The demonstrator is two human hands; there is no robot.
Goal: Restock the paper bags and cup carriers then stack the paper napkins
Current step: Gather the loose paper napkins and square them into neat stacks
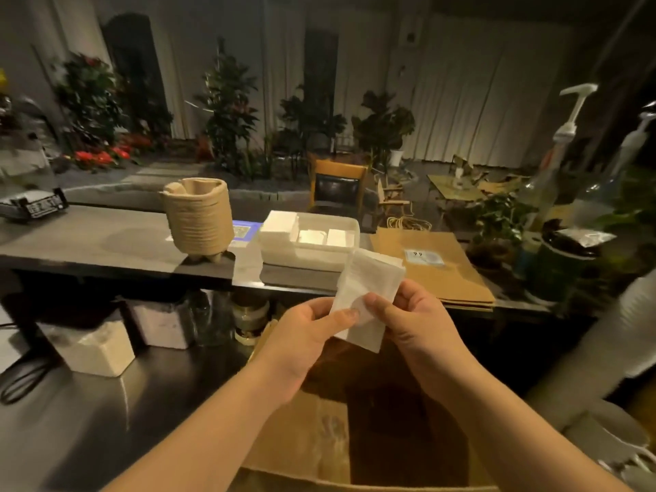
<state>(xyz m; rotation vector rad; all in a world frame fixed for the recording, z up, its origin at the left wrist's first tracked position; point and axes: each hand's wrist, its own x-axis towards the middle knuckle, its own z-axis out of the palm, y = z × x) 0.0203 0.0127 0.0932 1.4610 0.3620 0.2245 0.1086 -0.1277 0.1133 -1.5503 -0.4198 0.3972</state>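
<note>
Left hand [309,332]: held above the open box, thumb on the front of a small stack of white folded paper napkins [369,289], fingers curled behind it, pinching its lower left edge.
Right hand [415,324]: opposite the left, thumb pressed on the front of the same stack near its lower middle, fingers wrapped behind, gripping its right side.
Napkin stack: held in the air between both hands, tilted with its top leaning away toward the raised table, in front of the white tray and apart from it.
White rectangular plastic tray [340,255]: on the raised dark table [88,243]; a taller pile of white napkins [280,223] stands at its left end, lower white piles lie to the right inside it.
Stack of flat brown paper bags [440,275]: lies on the table just right of the tray, a pale label on the top bag.
Nested stack of beige moulded-pulp cup carriers [198,218]: stands upright on the table left of the tray, near it but not touching.
Open brown cardboard box [301,431]: below the hands, its flaps spread, the inside dark.
Clear bottle with a white pump [568,129]: at the right end of the table.
Wooden chair with a black seat back [337,186]: beyond the table, behind the tray.
</note>
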